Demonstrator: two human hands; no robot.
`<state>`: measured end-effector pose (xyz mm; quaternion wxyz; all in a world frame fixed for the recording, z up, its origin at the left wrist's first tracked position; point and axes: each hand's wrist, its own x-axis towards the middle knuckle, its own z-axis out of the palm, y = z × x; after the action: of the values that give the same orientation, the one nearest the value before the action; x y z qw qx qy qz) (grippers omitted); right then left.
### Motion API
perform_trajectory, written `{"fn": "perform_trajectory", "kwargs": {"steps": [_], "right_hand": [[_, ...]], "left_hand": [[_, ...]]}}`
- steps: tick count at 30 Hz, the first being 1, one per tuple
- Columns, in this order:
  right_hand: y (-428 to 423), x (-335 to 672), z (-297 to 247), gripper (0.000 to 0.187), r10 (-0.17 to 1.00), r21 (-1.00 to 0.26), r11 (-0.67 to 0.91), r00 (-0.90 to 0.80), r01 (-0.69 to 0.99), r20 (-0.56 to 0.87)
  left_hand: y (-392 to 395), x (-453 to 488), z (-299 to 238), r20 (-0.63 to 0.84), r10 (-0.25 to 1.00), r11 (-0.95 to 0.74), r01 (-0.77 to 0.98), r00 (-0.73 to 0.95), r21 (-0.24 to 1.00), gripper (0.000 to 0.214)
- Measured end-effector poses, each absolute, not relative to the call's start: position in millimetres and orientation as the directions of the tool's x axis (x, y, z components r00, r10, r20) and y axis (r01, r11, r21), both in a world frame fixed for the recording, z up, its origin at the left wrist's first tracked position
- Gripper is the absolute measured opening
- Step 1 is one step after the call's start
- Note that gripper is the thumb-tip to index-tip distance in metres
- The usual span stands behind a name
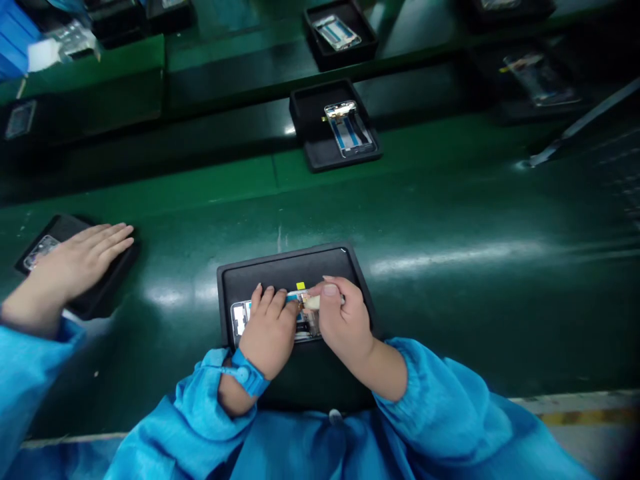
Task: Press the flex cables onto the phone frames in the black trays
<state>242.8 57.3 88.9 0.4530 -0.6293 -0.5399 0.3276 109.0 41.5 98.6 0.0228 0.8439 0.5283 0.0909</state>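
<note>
A partly assembled phone (242, 319) with a silver frame and a yellow tab lies in a black tray (285, 265) in front of me. My left hand (270, 327), with a blue wrist strap (251, 375) at its wrist, rests over the phone's middle, fingers stretched out and touching it. From the other side, my right hand (345, 323) pinches a short cream-coloured stick-like tool (313, 303). The tool's tip is at the phone's upper edge, close to my left fingertips. My hands hide much of the phone, so what the tip touches cannot be made out.
At the left, another person's hand (85, 260) lies over a black tray (103, 293) holding a phone part. Beyond the green table (440, 220), a further tray (310, 143) carries an open phone (349, 130). More trays (345, 60) stand farther back. A metal rod (565, 137) slants at the right.
</note>
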Motion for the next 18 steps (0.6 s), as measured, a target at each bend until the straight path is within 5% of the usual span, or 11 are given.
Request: {"fn": "perform_trajectory", "kwargs": {"steps": [18], "right_hand": [[59.0,242.7,91.2,0.022,0.974,-0.905,0.0,0.207,0.426,0.097]], "left_hand": [[41.7,109.9,98.5,0.137,0.892,-0.445,0.89,0.431,0.101,0.021]]}}
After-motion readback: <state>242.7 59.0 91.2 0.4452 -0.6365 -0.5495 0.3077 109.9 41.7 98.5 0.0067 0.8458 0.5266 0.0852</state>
